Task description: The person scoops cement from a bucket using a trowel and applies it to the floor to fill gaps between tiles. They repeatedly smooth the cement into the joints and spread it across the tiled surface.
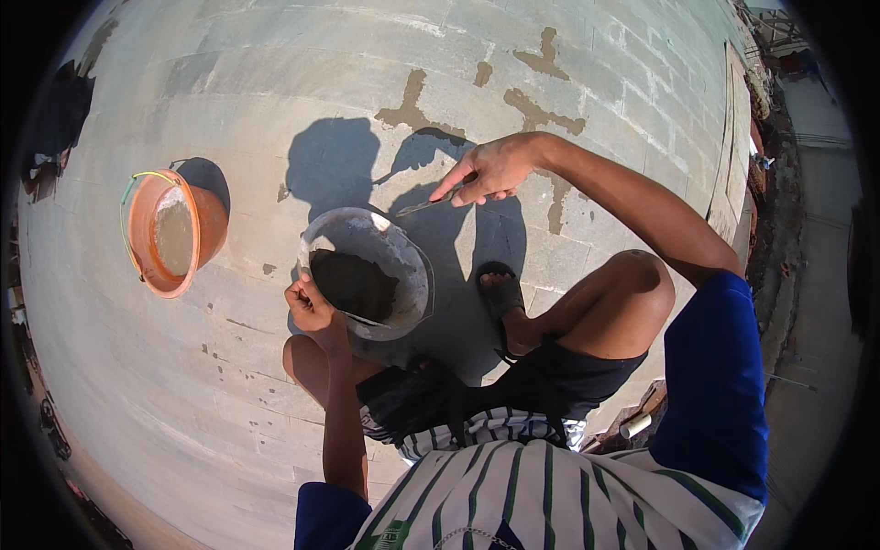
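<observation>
A whitish bucket leans toward me between my knees, with dark wet mortar inside. My left hand is closed on its near-left rim. Above and to the right of the bucket, my right hand grips a small trowel. The trowel's thin blade points left and reaches close to the far rim; I cannot tell whether it touches. Its handle is mostly hidden in my fingers.
To the left stands an orange bucket with a green-yellow handle and greyish contents. Dark wet mortar patches mark joints in the grey block paving. A pale plank edges the right side. My sandalled foot is beside the whitish bucket.
</observation>
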`<state>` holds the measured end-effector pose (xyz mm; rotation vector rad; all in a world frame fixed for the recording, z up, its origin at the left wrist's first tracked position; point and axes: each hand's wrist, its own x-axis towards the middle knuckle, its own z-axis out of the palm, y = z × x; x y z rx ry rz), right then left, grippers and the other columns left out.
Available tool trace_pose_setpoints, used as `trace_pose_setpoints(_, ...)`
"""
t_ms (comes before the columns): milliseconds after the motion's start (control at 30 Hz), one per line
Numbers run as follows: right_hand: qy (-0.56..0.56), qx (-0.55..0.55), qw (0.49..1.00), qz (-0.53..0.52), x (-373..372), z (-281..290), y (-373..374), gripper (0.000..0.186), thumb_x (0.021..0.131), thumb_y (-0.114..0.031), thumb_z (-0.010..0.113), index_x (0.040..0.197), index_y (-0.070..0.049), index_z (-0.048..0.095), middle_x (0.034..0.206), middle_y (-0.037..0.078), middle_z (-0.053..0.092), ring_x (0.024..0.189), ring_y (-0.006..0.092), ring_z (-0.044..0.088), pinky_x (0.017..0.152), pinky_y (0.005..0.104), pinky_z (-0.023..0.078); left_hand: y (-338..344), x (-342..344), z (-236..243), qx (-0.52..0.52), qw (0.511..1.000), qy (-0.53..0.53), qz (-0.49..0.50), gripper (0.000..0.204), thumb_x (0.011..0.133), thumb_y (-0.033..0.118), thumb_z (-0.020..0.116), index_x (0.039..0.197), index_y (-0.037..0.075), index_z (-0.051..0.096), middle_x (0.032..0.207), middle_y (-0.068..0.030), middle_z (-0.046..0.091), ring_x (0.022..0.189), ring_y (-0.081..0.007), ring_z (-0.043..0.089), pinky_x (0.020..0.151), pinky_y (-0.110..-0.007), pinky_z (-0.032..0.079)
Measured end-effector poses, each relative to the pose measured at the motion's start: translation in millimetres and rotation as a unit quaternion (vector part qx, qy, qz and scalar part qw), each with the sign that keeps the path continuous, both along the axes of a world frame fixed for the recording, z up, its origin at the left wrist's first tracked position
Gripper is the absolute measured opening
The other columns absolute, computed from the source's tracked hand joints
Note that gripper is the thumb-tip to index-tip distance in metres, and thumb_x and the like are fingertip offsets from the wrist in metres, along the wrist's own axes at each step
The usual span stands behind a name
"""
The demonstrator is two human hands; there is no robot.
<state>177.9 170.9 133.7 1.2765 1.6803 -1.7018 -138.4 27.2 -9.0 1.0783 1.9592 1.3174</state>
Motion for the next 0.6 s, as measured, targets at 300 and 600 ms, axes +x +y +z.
trace_pose_setpoints(300, -0.151, 0.386, 0.910, -0.033, 128, -192, -54, 0.041, 0.096, -0.027, 0.046, 0.136, -0.031, 0.044, 0.108, 0.016, 0.060, 0.087, 0.0323, 0.065, 0.079, 0.0436, 0.054, 10, 41, -6, -0.064, 0.994, -0.066, 0.055, 0.019, 0.095, 0.021, 0.056, 0.086, 0.005, 0.052, 0.069, 0.0072, 0.035, 0.062, -0.0029, 0.027, 0.056, -0.018, 0.023)
trace_pose_setpoints(600, -0.193, 0.462, 0.865, 0.041, 143, -243, -61, 0.052, 0.090, -0.012, 0.046, 0.140, -0.024, 0.039, 0.104, 0.017, 0.058, 0.078, 0.0339, 0.066, 0.067, 0.0420, 0.057, -16, -20, -15, -0.090, 0.973, -0.142, 0.159, 0.025, 0.094, 0.032, 0.057, 0.097, 0.007, 0.056, 0.090, -0.0014, 0.057, 0.084, -0.0103, 0.052, 0.077, -0.025, 0.042)
